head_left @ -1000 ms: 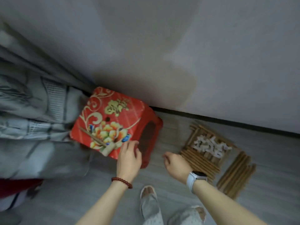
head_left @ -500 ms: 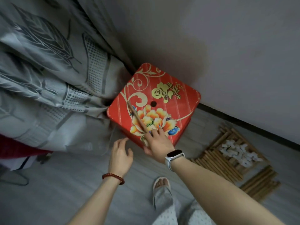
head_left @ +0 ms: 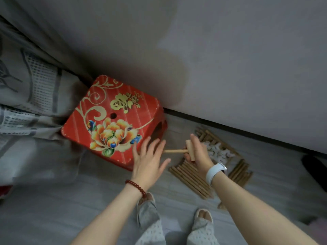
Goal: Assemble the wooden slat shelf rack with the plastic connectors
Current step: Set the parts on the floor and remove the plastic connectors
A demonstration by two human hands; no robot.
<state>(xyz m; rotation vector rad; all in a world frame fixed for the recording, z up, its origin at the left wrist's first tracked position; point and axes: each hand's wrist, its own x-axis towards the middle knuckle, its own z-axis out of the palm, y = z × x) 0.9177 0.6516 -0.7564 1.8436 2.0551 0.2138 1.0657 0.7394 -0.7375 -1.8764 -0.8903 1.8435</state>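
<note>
My right hand [head_left: 199, 153] grips a small wooden mallet [head_left: 189, 149] by its head, the handle pointing left toward my left hand. With fingers spread and holding nothing, my left hand [head_left: 148, 160] hovers at the near right corner of a red stool [head_left: 109, 119]. On the floor to the right lie wooden slats [head_left: 191, 179] in a flat stack, with a heap of white plastic connectors [head_left: 219, 151] on top. A second bundle of slats [head_left: 240, 174] lies further right.
The red plastic stool with a flower print stands against a grey wall [head_left: 230, 68]. Grey patterned bedding [head_left: 31, 96] hangs at the left. My feet in slippers [head_left: 203, 216] stand on the grey floor. A dark object [head_left: 315, 168] lies at the far right.
My right hand has lifted the wooden mallet off the stool top and carried it right, over the slats. My left hand has moved up to the stool's near corner.
</note>
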